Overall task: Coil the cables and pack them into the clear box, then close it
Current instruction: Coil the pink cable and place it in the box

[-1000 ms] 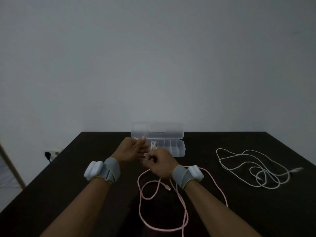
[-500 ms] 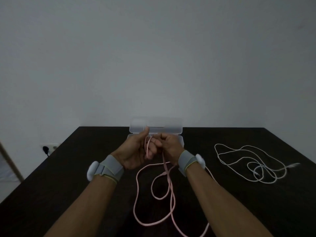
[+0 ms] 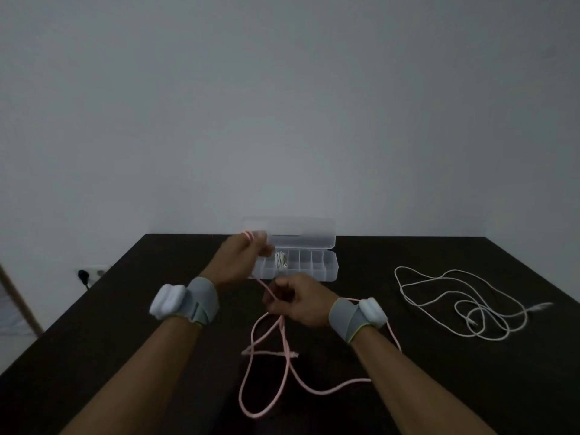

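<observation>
Dark table (image 3: 125,324) against plain grey wall (image 3: 282,105); both hands, left hand (image 3: 240,262) and right hand (image 3: 299,301), grip pink cable (image 3: 284,356).

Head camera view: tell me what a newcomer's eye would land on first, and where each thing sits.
The pink cable stands out most, running between the left hand and right hand at the centre and trailing in loops over the dark table toward the viewer. Behind the hands, the clear box lies open at the table's far edge, with a white bundle in one compartment. To the right, a white cable lies loose and uncoiled.
</observation>
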`<state>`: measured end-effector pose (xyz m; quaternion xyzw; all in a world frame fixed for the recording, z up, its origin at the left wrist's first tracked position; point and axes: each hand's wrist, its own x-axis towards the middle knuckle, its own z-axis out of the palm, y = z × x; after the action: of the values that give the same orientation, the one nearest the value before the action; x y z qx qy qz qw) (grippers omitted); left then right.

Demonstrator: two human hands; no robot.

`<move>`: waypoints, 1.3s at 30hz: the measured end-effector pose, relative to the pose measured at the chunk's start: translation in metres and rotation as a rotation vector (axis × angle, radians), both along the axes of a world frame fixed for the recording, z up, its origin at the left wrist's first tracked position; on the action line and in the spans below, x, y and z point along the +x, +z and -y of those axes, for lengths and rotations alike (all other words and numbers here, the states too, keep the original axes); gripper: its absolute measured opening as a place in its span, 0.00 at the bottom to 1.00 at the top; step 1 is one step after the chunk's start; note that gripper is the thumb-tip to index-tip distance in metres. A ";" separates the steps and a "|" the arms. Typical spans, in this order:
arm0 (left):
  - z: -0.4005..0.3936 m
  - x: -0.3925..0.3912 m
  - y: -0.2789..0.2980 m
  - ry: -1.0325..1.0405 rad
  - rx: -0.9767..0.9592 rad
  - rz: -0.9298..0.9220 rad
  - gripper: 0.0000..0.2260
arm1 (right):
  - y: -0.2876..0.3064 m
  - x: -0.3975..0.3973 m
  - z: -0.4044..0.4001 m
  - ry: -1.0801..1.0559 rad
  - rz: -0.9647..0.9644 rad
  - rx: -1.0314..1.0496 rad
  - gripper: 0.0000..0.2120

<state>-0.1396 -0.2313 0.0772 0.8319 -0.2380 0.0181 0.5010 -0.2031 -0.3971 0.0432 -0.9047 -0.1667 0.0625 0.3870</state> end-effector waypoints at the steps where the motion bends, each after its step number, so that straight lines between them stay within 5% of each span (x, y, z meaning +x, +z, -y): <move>1: 0.001 -0.003 -0.002 -0.002 0.196 0.053 0.19 | 0.004 0.003 0.001 -0.028 0.079 -0.039 0.06; 4: 0.010 -0.018 0.000 -0.085 0.375 -0.136 0.30 | 0.014 0.017 0.009 -0.197 0.351 -0.129 0.05; 9: 0.013 -0.033 0.007 -0.346 -0.166 -0.735 0.25 | 0.012 0.033 0.019 -0.315 0.510 0.028 0.05; 11: 0.016 -0.033 0.011 -0.382 -0.231 -0.702 0.21 | 0.001 0.034 0.017 -0.304 0.463 0.066 0.05; 15: 0.011 -0.029 0.016 -0.191 0.195 -0.365 0.18 | -0.019 0.034 0.016 -0.331 0.484 0.030 0.05; 18: -0.001 -0.026 0.017 -0.226 0.253 -0.408 0.18 | -0.015 0.033 0.020 -0.352 0.499 0.078 0.06; 20: -0.002 -0.029 0.016 -0.353 0.047 -0.515 0.17 | -0.010 0.030 0.018 -0.378 0.495 0.126 0.04; 23: 0.011 -0.035 0.017 -0.458 -0.623 -0.743 0.15 | -0.008 0.022 0.003 -0.395 0.427 0.130 0.04; 26: 0.028 -0.030 0.023 -0.417 -0.946 -0.676 0.19 | -0.021 0.010 -0.017 -0.254 0.155 0.250 0.09; 29: 0.025 -0.020 0.028 -0.262 -0.644 -0.313 0.16 | -0.028 -0.001 -0.024 -0.150 -0.025 0.137 0.14; 33: 0.012 -0.006 0.017 -0.046 0.305 0.162 0.20 | -0.014 -0.005 -0.012 -0.163 0.174 0.140 0.07; 35: 0.008 -0.006 0.008 -0.091 0.411 0.047 0.25 | -0.004 0.002 -0.001 -0.181 0.341 0.075 0.06; 39: 0.012 -0.020 0.002 -0.275 0.150 -0.364 0.31 | 0.011 0.020 0.021 -0.185 0.564 -0.048 0.06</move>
<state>-0.1593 -0.2436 0.0795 0.8160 -0.2558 -0.2183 0.4702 -0.1826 -0.4179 0.0543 -0.9068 -0.1828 -0.2228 0.3078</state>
